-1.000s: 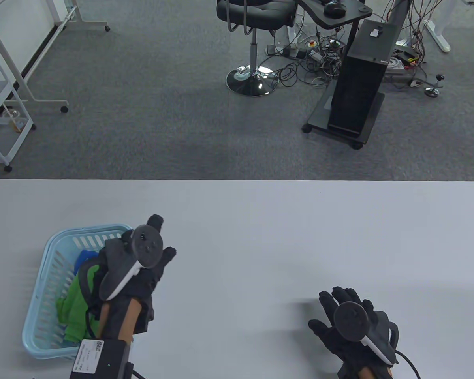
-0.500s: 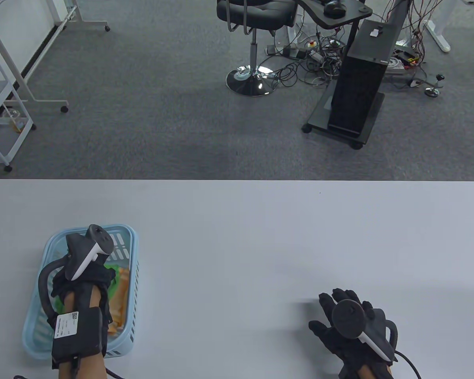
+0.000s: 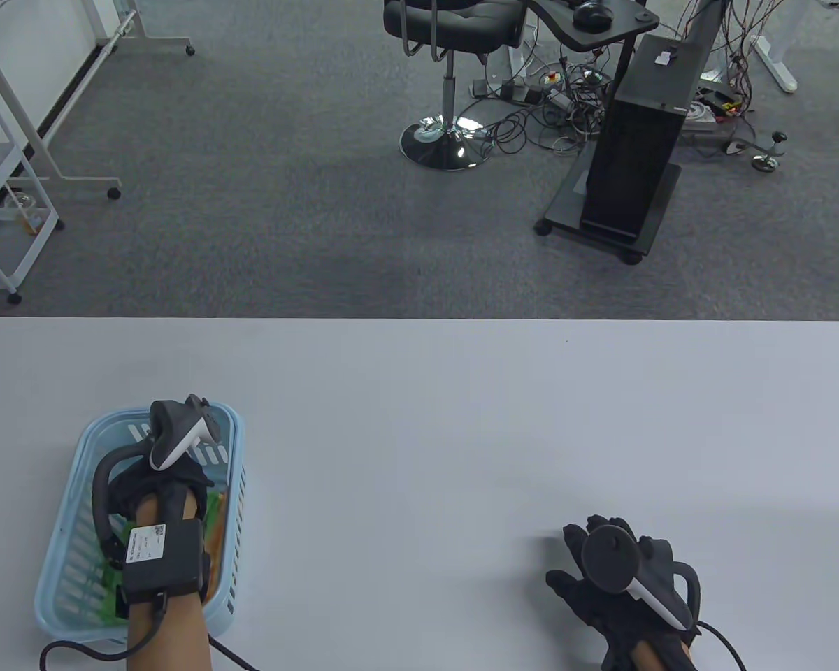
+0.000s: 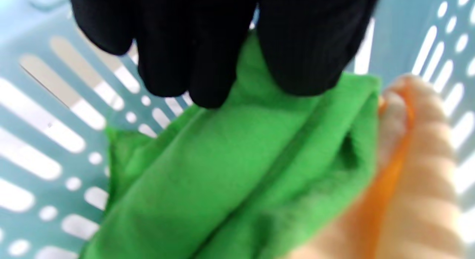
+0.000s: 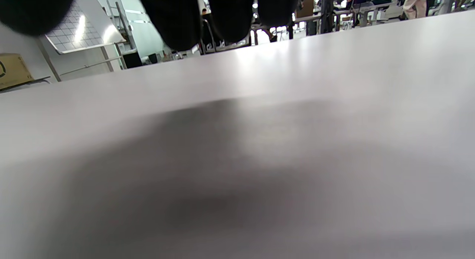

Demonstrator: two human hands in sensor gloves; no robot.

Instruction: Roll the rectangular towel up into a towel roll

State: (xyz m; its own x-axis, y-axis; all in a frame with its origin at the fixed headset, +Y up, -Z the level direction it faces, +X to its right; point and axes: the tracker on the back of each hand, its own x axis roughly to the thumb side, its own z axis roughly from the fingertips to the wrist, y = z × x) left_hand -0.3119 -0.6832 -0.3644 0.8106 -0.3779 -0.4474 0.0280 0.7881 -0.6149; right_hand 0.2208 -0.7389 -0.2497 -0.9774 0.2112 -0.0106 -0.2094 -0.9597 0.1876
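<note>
- Reaching into the pale blue basket (image 3: 234,503) at the table's left, my left hand (image 3: 157,489) pinches a fold of the green towel (image 4: 237,177), which lies bunched beside an orange cloth (image 4: 412,170).
- My right hand (image 3: 615,580) rests on the white table (image 3: 461,419), fingers spread, holding nothing.
- I judge this the fetching step; next, lift the towel out and spread it flat for rolling.

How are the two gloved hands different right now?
The left hand is down inside the blue basket, its fingers pinching the green towel; the right hand lies on the bare table, fingers spread, holding nothing. Both wear black gloves with a tracker.
</note>
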